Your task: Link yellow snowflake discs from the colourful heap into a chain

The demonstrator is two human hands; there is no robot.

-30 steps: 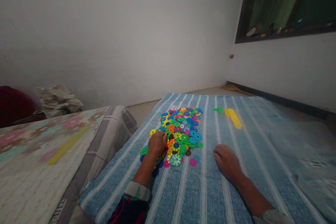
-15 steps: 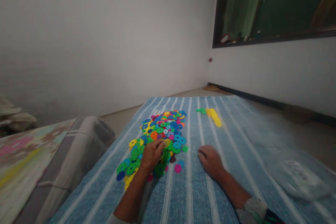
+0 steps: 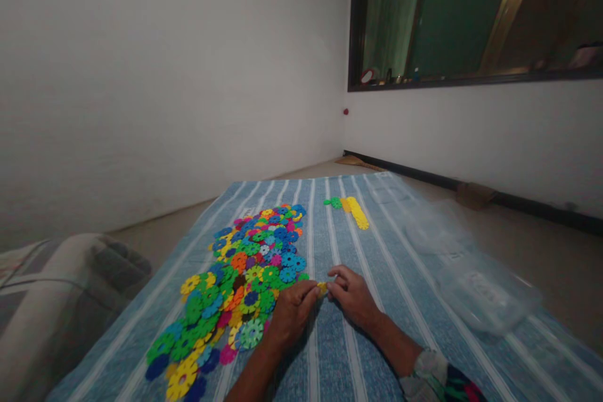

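Between my two hands is a small yellow notched plastic disc (image 3: 322, 287). My left hand (image 3: 294, 309) pinches its left side, while my right hand (image 3: 351, 294) has thumb and fingertips closed at its right side. The fingers cover much of the disc. Just left of my left hand spreads a large heap of notched discs (image 3: 252, 248) in green, blue, yellow, orange and pink. Farther off, to the right of the heap, lies a joined piece (image 3: 357, 212) made of yellow discs, with an orange part and green discs (image 3: 336, 203) at its left end.
A blue cloth with white stripes (image 3: 325, 352) covers the table. Clear plastic containers or bags (image 3: 487, 292) lie along its right side. A grey draped cover (image 3: 75, 301) stands at the left, and a brown box (image 3: 475, 195) sits on the floor by the wall.
My left hand has come off the heap and moved right with the yellow disc. My right hand has met it there and closed on the disc. The view has swung right.
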